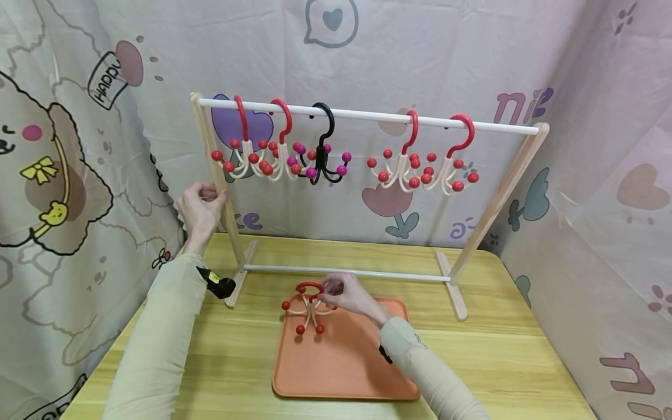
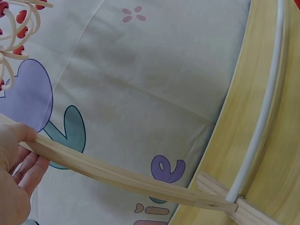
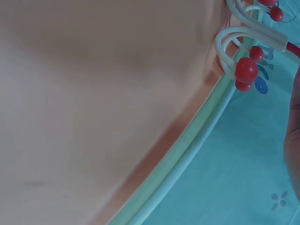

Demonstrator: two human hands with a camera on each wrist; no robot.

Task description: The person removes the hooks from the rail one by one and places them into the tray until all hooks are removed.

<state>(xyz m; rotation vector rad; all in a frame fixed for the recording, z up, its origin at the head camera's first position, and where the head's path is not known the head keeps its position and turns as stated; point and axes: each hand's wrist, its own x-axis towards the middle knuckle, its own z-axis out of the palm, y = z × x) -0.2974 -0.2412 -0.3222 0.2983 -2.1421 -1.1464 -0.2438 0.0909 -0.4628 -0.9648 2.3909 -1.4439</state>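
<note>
My left hand (image 1: 199, 210) grips the left wooden post (image 1: 229, 227) of a hanging rack; the left wrist view shows thumb and fingers on either side of that post (image 2: 117, 177). By its red hook, my right hand (image 1: 349, 296) holds a multi-arm hook hanger (image 1: 311, 311) with cream arms and red ball tips. It hangs above the left back part of an orange tray (image 1: 352, 361). The right wrist view catches this hanger's red balls (image 3: 246, 70) and only part of the hand.
From the rack's white top rail (image 1: 362, 115) hang several red-hooked hangers (image 1: 401, 163) and one black hanger (image 1: 321, 154) with magenta balls. A gap separates the black one from the right pair. A white lower bar (image 1: 346, 272) runs behind the tray, above the wooden table (image 1: 226, 361).
</note>
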